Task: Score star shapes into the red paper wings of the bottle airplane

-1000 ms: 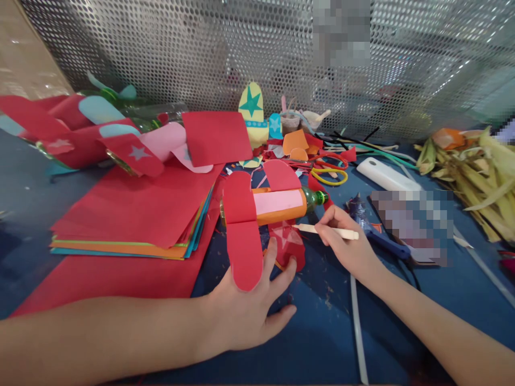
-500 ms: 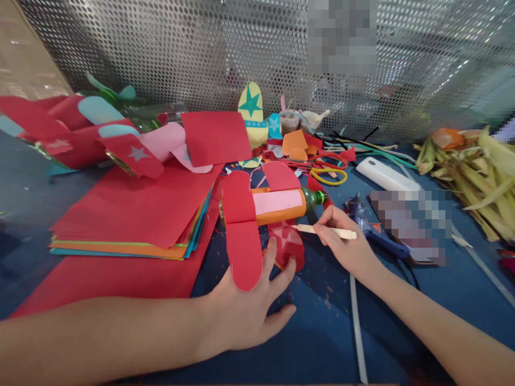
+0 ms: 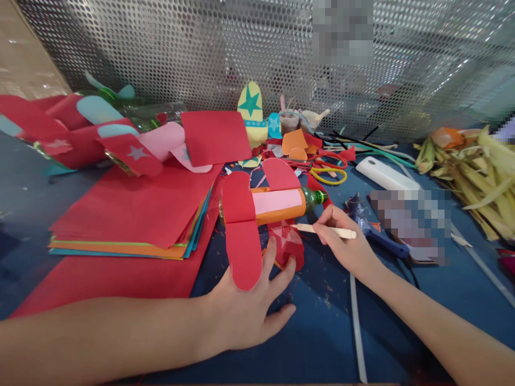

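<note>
My right hand (image 3: 340, 236) is closed around a cream-coloured pen (image 3: 330, 231), its tip at the edge of a red paper piece (image 3: 292, 249) bearing a pale star outline. Fingers spread, my left hand (image 3: 255, 303) lies with its fingertips on that red piece. Just beyond it rests a green bottle (image 3: 313, 198) on its side, wrapped in orange and pink paper. A long rounded red paper strip (image 3: 243, 252) crosses the bottle's left end and partly covers my left hand. Another rounded red piece (image 3: 281, 174) stands out behind the bottle.
Stacked coloured paper (image 3: 120, 220) lies at left, with paper-covered bottle models (image 3: 120, 139) behind. Yellow-handled scissors (image 3: 329, 176) and paper scraps lie at the back. At right are a blue glue gun (image 3: 374, 236), a blurred phone-like object (image 3: 402, 225), a white device (image 3: 386, 174) and dry husks (image 3: 466, 177).
</note>
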The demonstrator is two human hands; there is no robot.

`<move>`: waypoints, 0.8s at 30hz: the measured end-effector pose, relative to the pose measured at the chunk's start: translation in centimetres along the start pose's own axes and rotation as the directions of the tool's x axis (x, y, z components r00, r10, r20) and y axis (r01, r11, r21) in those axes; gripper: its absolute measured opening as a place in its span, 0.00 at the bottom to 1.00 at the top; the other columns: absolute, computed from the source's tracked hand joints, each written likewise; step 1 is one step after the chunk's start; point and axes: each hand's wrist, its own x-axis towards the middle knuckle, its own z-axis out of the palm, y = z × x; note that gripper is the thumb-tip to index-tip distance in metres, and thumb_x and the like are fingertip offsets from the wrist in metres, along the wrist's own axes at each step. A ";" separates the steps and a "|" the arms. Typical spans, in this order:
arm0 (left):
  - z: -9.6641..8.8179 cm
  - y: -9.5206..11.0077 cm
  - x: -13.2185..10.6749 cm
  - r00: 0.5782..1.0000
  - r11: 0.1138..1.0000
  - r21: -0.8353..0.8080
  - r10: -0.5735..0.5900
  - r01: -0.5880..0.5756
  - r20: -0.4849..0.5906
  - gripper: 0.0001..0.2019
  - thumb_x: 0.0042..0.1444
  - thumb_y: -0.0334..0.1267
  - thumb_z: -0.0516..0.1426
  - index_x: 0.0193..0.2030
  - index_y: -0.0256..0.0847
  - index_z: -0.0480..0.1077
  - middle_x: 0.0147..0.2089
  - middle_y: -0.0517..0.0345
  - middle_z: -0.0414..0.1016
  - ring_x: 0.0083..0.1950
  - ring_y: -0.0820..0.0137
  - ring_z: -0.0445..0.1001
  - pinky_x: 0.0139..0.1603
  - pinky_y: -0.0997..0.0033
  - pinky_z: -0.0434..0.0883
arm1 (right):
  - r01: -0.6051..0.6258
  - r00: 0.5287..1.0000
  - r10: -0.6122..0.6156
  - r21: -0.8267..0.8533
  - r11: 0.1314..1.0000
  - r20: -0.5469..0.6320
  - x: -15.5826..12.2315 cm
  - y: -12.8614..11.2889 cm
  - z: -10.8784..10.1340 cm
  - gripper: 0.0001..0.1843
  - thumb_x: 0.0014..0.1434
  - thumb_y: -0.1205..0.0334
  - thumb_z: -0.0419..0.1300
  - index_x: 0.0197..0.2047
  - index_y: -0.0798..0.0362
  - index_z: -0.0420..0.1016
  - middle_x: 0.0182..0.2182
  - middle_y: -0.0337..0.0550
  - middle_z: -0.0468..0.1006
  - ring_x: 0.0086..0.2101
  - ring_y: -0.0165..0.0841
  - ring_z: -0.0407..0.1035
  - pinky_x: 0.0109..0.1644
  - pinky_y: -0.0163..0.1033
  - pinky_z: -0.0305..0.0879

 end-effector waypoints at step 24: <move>0.1 0.0 -0.1 1.000 1.000 -0.011 -0.020 0.020 0.001 0.27 0.63 0.53 0.46 0.64 0.44 0.61 0.62 0.38 0.61 0.54 0.45 0.67 0.46 0.46 0.71 | -0.007 1.000 0.007 -0.004 1.000 0.014 0.0 -0.1 0.0 0.08 0.55 0.63 0.54 0.26 0.49 0.58 0.17 0.30 0.60 0.19 0.27 0.52 0.23 0.35 0.48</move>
